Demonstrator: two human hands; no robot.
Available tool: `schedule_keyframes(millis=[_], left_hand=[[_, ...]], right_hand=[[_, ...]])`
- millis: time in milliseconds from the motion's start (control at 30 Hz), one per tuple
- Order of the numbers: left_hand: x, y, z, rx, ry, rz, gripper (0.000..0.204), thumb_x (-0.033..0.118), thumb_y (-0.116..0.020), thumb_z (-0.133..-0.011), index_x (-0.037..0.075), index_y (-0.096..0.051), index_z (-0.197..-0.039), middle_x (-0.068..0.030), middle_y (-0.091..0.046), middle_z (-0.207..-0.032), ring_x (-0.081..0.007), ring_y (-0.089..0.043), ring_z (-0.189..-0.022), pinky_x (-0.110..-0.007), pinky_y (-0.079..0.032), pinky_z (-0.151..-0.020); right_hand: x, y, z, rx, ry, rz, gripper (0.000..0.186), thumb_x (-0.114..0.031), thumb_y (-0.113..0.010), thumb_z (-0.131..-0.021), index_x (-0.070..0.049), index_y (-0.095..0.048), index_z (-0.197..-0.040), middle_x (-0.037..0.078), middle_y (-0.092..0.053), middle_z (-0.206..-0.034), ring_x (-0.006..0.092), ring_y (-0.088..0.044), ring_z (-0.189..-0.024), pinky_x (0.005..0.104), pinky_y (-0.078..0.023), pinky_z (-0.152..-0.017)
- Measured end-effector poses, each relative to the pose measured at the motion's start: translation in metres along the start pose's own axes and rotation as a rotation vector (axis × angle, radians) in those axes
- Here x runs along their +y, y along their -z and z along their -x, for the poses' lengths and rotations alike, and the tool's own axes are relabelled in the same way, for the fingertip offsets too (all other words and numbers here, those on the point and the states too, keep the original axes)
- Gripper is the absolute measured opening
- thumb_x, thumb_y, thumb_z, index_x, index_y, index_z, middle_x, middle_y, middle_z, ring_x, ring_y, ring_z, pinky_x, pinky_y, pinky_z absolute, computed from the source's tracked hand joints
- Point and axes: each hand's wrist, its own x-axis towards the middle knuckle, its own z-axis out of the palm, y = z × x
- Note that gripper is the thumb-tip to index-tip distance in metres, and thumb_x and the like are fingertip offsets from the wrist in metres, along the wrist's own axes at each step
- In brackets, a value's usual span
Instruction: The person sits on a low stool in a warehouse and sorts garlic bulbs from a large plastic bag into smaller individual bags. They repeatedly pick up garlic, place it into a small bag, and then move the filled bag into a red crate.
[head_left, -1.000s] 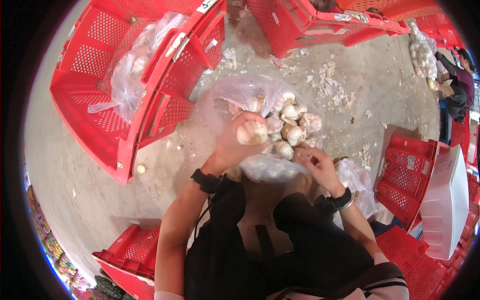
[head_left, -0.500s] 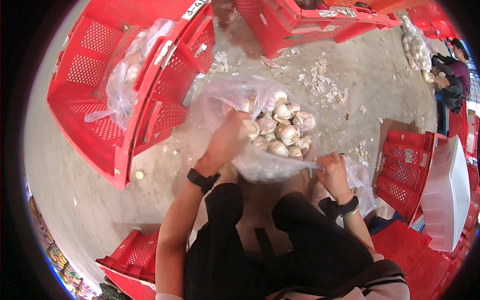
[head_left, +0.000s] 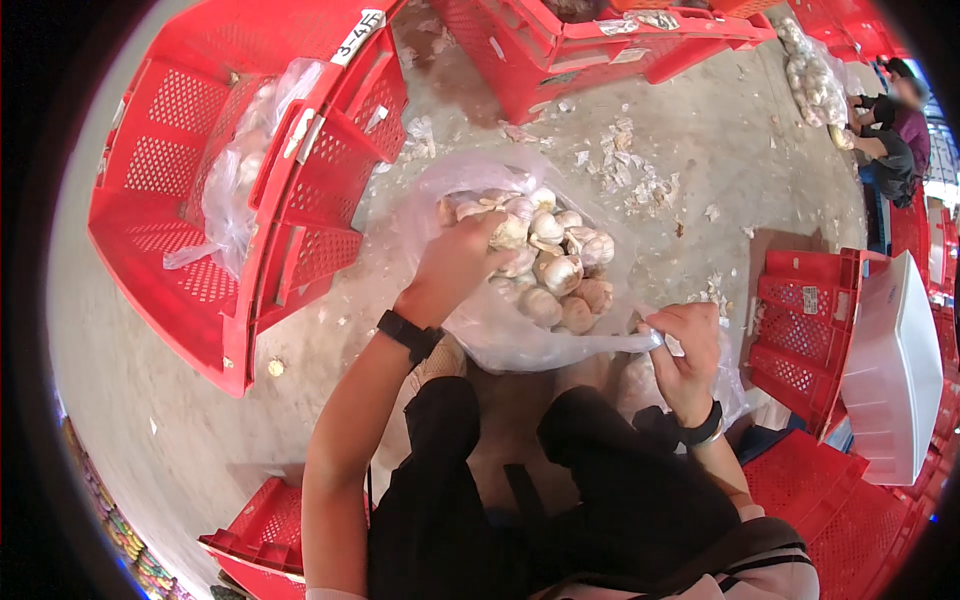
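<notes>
A clear plastic bag lies wide-mouthed on the floor in front of my feet, with several garlic bulbs heaped in it. My left hand reaches over the bag's left side, its fingers closed around a pale garlic bulb at the heap's edge. At the bag's near right corner, my right hand pinches the gathered plastic rim and keeps it stretched.
A red crate on the left holds another bag of garlic. More red crates stand ahead and at right, beside a white bin. Papery skins litter the floor. Another person sits far right.
My left hand has moved slightly up over the heap with the bulb. My right hand has shifted a little right and down, drawing the bag's edge out further.
</notes>
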Motion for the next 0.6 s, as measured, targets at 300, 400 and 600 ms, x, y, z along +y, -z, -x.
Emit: schedule_keyframes(millis=[300,400,600], left_hand=[[-0.03,0.016,-0.054,0.158,-0.037,-0.001,0.041,0.004,-0.07,-0.068,0.003,-0.058,-0.108,-0.0126,-0.062,-0.09,-0.0293,-0.06,-0.087,-0.035,-0.047,-0.08],[-0.013,0.032,-0.039,-0.009,0.015,0.29,0.027,0.001,-0.067,-0.069,-0.001,-0.061,-0.095,-0.0098,-0.063,-0.085,-0.0189,-0.06,-0.084,-0.029,-0.046,-0.077],[0.12,0.143,0.038,0.205,0.047,0.507,0.018,-0.005,-0.062,-0.065,-0.001,-0.06,-0.082,-0.0016,-0.058,-0.075,-0.0071,-0.05,-0.067,-0.02,-0.038,-0.059]], right_hand=[[-0.009,0.006,0.001,0.051,-0.131,-0.288,0.017,0.0,-0.072,-0.067,-0.001,-0.063,-0.081,0.012,-0.063,-0.085,0.0228,-0.06,-0.074,0.0285,-0.046,-0.065],[-0.013,0.011,-0.006,0.144,-0.056,-0.32,0.016,0.001,-0.071,-0.067,-0.001,-0.064,-0.082,0.013,-0.063,-0.083,0.0222,-0.06,-0.073,0.0285,-0.046,-0.064],[-0.034,0.054,-0.044,0.418,0.013,-0.553,0.017,0.004,-0.071,-0.069,0.0,-0.058,-0.079,0.013,-0.056,-0.084,0.0198,-0.06,-0.068,0.0337,-0.057,-0.065]])
